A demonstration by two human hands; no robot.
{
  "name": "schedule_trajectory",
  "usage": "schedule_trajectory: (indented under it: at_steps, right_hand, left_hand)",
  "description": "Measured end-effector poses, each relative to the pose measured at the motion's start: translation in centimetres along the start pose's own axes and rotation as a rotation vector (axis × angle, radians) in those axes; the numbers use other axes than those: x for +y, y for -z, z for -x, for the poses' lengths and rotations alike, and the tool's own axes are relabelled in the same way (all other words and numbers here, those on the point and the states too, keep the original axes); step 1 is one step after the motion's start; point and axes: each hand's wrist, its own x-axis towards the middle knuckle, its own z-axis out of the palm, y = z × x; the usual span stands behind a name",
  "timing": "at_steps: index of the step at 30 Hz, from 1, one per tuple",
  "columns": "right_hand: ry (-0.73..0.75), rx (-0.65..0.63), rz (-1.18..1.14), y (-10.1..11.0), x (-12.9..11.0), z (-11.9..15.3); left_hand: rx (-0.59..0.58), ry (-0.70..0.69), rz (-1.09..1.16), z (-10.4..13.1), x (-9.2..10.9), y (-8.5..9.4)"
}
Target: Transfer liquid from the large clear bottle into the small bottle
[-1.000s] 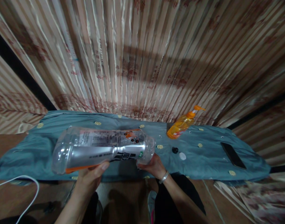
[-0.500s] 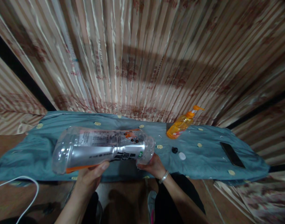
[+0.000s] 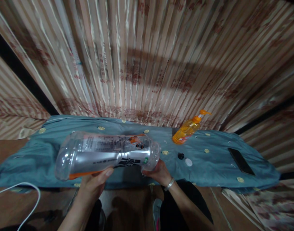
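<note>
A large clear plastic bottle [image 3: 98, 157] with a silver and orange label lies sideways in the air above the cloth. My left hand [image 3: 96, 181] holds its underside near the middle, thumb on the label's lower edge. At the neck end on the right, my right hand [image 3: 159, 173] is closed round the bottle; its fingers are partly hidden, and a silver bracelet [image 3: 169, 184] circles the wrist. To the right of the bottle, a small black cap-like piece [image 3: 181, 156] and a white round cap [image 3: 188, 162] lie on the cloth.
A pump bottle of orange liquid [image 3: 186, 130] stands towards the back of the teal cloth-covered surface [image 3: 214, 166]. A dark phone [image 3: 241, 161] lies at the right. Striped curtains [image 3: 137, 64] hang behind. A white cable [image 3: 38, 192] loops at the lower left.
Both hands keep the same hold on the bottle. The whole view has shifted very slightly; nothing else has visibly moved.
</note>
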Motion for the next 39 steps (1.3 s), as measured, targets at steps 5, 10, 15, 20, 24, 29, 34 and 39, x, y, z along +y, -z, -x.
schedule_trajectory:
  at_steps: [5,10,15,20,24,29,34,39]
  right_hand:
    - [-0.008,0.000,-0.015,0.0,-0.1,-0.1]
    - [-0.004,-0.005,-0.003,0.0,0.0,-0.1]
    - [0.004,0.009,0.049,0.0,0.3,-0.1]
    - [-0.009,-0.002,0.069,0.1,-0.1,-0.1]
    - [-0.029,-0.008,0.032,0.2,-0.7,-0.1]
    - [-0.014,-0.024,0.049,0.3,-0.9,-0.1]
    - [-0.017,0.004,0.044,0.2,-0.7,-0.1]
    - [-0.022,0.007,0.030,0.1,-0.2,-0.1]
  left_hand:
    - [0.059,0.012,0.006,0.1,0.0,-0.3]
    - [0.041,-0.009,0.011,0.0,-0.2,0.0]
    - [0.050,-0.002,0.012,0.0,-0.2,0.0]
    - [0.028,0.011,0.018,0.0,-0.1,-0.1]
    - [-0.004,0.006,0.005,0.0,-0.1,0.0]
    - [0.003,0.007,-0.007,0.0,-0.1,0.1]
    - [0.031,-0.011,-0.029,0.0,0.1,-0.1]
    - [0.016,0.004,-0.019,0.0,0.1,0.0]
